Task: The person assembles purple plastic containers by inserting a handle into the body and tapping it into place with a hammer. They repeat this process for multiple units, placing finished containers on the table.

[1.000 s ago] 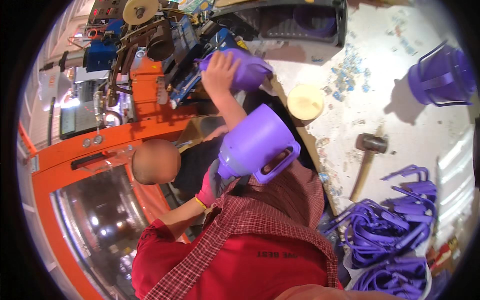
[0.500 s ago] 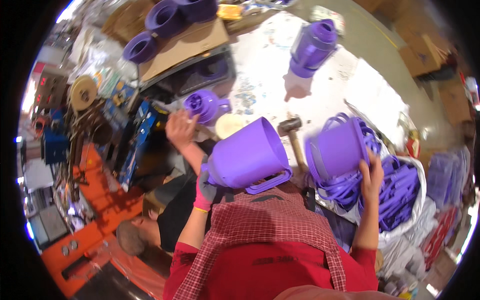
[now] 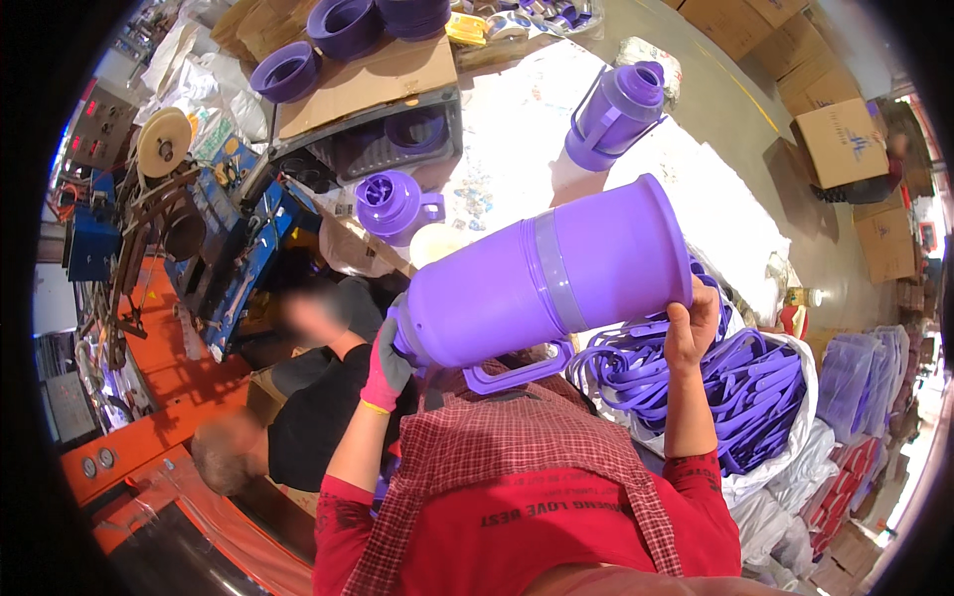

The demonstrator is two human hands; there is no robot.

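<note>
A purple vacuum flask casing (image 3: 477, 290) lies sideways across the middle, in front of my apron. Its wide-rimmed base section (image 3: 621, 248) meets the upper section at a greyish band. My left hand (image 3: 390, 360), in a pink and grey glove, is closed around the narrow neck end. Bare, my right hand (image 3: 693, 320) pinches the flared rim at the other end. A purple carrying handle (image 3: 522, 368) hangs along the casing's near side. Beyond it, a smaller purple flask top (image 3: 393, 204) and a whole purple flask (image 3: 614, 117) stand on the white table.
A white sack (image 3: 795, 437) full of purple straps (image 3: 740, 397) sits at the right. A black crate (image 3: 437, 124) holds up cardboard with purple rings (image 3: 286, 74). On the left, a co-worker in black (image 3: 318, 427) sits near blue machinery (image 3: 243, 273). Cartons (image 3: 840, 144) stand far right.
The base section, held apart at the right before, has come left against the upper section. The casing has risen and now hides the mallet. The co-worker's hand has drawn back from the flask top.
</note>
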